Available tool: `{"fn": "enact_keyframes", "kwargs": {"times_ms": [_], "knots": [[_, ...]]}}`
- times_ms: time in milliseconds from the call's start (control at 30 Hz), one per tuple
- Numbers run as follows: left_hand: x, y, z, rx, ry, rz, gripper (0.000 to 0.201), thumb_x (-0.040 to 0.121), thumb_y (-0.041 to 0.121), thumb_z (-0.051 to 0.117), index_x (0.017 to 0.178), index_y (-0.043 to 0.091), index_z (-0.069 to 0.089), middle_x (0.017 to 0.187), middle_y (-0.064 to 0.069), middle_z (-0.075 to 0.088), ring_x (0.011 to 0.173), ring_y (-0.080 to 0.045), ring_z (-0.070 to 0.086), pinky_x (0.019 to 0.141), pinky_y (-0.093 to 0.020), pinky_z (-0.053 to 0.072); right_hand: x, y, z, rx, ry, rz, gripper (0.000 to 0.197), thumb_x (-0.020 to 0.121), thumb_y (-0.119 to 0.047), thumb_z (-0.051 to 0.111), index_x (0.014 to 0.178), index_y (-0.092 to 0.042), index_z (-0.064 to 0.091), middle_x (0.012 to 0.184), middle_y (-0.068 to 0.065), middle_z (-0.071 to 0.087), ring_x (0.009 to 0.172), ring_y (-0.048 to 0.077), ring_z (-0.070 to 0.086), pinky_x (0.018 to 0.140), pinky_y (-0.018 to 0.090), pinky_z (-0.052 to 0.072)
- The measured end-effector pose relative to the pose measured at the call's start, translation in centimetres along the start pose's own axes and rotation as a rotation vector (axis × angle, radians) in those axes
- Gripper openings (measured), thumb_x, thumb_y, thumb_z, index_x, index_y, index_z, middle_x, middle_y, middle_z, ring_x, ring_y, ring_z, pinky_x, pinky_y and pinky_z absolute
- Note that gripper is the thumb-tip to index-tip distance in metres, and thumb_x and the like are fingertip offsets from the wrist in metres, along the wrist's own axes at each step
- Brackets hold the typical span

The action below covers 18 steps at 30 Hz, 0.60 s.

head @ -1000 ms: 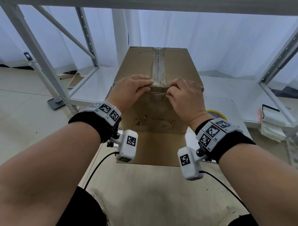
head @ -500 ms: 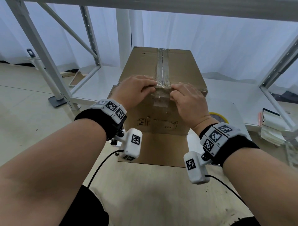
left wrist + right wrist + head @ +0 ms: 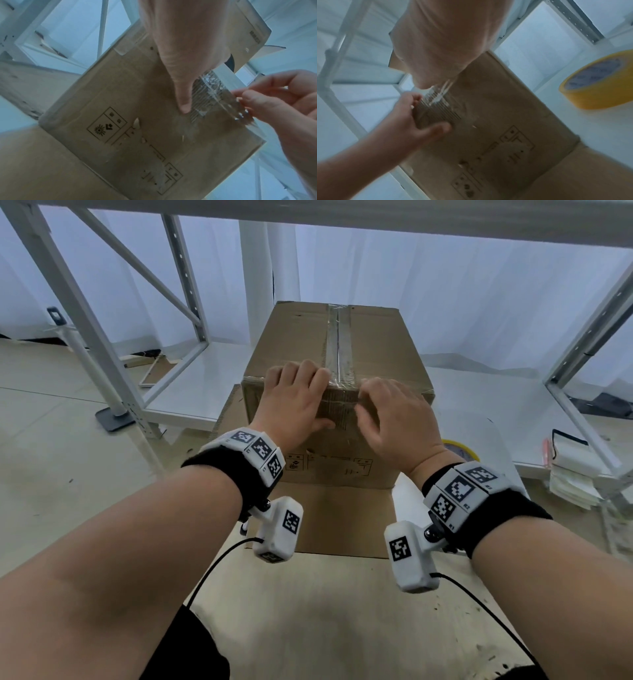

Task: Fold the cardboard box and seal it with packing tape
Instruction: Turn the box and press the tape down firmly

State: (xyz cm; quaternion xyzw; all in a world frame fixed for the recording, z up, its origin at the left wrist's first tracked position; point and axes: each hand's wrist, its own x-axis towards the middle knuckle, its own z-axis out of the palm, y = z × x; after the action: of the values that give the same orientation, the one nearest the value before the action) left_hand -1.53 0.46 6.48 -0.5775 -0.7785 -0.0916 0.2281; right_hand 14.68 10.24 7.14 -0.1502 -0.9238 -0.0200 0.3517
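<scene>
The brown cardboard box stands closed, with a strip of clear tape along its top seam. The tape end hangs over the near edge onto the front face. My left hand lies over that edge, fingers on the top, and its thumb presses the front face just left of the tape. My right hand is at the front face, and its curled fingers pinch the tape's loose lower end. The yellow tape roll lies on the white surface right of the box.
A flat cardboard sheet lies under and in front of the box. White metal shelf posts stand at left and right. A stack of papers sits on the right shelf. Cables hang from both wrist cameras.
Both hands have slid from the box's top edge down onto its front face. The right hand has brought the tape end down over the edge, and the left thumb now presses beside it.
</scene>
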Motion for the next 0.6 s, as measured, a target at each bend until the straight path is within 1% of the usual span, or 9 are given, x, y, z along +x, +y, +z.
{"fn": "enact_keyframes", "kwargs": {"times_ms": [33,67,100,167,233,300,500,567,600], "knots": [[0.1,0.1,-0.2,0.006,-0.003,0.006,0.069,0.074,0.063,0.063,0.121,0.016,0.044,0.12,-0.008,0.049,0.111,-0.03,0.046,0.098,-0.045,0.032,0.4,0.0,-0.2,0.006,0.027,0.038,0.015,0.091,-0.02,0.057,0.101,-0.009,0.059,0.094,0.009,0.066,0.087,0.029,0.062,0.081,0.035,0.045],[0.4,0.2,-0.6,-0.006,0.001,-0.001,0.068,0.077,0.068,0.055,0.122,0.018,0.045,0.12,-0.007,0.049,0.112,-0.03,0.046,0.098,-0.045,0.032,0.7,0.1,-0.4,-0.024,0.037,0.065,0.017,0.093,-0.022,0.056,0.104,-0.01,0.06,0.095,0.009,0.067,0.09,0.03,0.062,0.083,0.037,0.045],[0.8,0.4,-1.0,-0.033,0.002,-0.018,0.064,0.082,0.069,0.044,0.123,0.02,0.046,0.12,-0.006,0.05,0.113,-0.029,0.046,0.098,-0.044,0.031,1.0,0.4,-0.5,-0.071,0.022,0.084,0.021,0.095,-0.025,0.054,0.109,-0.011,0.061,0.102,0.009,0.068,0.099,0.032,0.06,0.091,0.041,0.042],[1.5,0.8,-1.3,-0.064,-0.015,-0.049,0.057,0.089,0.065,0.03,0.127,0.026,0.047,0.121,-0.004,0.05,0.116,-0.028,0.044,0.098,-0.043,0.03,1.2,1.2,-0.4,-0.133,-0.067,0.143,0.03,0.099,-0.031,0.047,0.118,-0.016,0.063,0.119,0.006,0.065,0.118,0.03,0.053,0.108,0.045,0.029],[1.7,1.1,-1.1,-0.027,-0.029,-0.064,0.054,0.091,0.062,0.033,0.131,0.029,0.046,0.123,-0.005,0.048,0.117,-0.029,0.041,0.098,-0.044,0.029,1.1,1.8,-0.3,-0.146,-0.13,0.184,0.035,0.101,-0.034,0.04,0.125,-0.02,0.061,0.128,0.002,0.061,0.125,0.025,0.049,0.113,0.043,0.018],[1.6,1.4,-0.7,0.003,-0.036,-0.078,0.055,0.089,0.061,0.038,0.133,0.029,0.044,0.124,-0.007,0.046,0.117,-0.031,0.04,0.097,-0.045,0.028,1.1,2.1,-0.2,-0.147,-0.136,0.182,0.035,0.102,-0.035,0.039,0.127,-0.022,0.06,0.13,0.001,0.061,0.124,0.022,0.05,0.112,0.041,0.015],[1.3,1.9,-0.5,0.076,-0.065,-0.053,0.067,0.084,0.062,0.052,0.137,0.023,0.038,0.129,-0.009,0.041,0.12,-0.032,0.036,0.098,-0.046,0.026,0.8,2.8,-0.6,-0.092,-0.137,0.16,0.034,0.1,-0.032,0.042,0.126,-0.019,0.06,0.128,0.002,0.061,0.123,0.022,0.052,0.114,0.042,0.015],[1.4,2.1,-0.8,0.067,-0.093,-0.057,0.07,0.082,0.066,0.049,0.136,0.024,0.037,0.129,-0.008,0.039,0.121,-0.03,0.035,0.1,-0.045,0.025,0.3,3.1,-1.0,-0.068,-0.109,0.155,0.034,0.098,-0.032,0.044,0.124,-0.017,0.061,0.125,0.002,0.063,0.12,0.022,0.053,0.113,0.042,0.017],[1.6,2.2,-1.0,0.042,-0.093,-0.066,0.068,0.083,0.069,0.043,0.135,0.024,0.039,0.128,-0.007,0.039,0.121,-0.029,0.035,0.101,-0.044,0.024,0.1,3.3,-1.2,-0.055,-0.088,0.161,0.034,0.097,-0.032,0.045,0.122,-0.016,0.061,0.123,0.002,0.063,0.119,0.023,0.053,0.112,0.042,0.018]]}}
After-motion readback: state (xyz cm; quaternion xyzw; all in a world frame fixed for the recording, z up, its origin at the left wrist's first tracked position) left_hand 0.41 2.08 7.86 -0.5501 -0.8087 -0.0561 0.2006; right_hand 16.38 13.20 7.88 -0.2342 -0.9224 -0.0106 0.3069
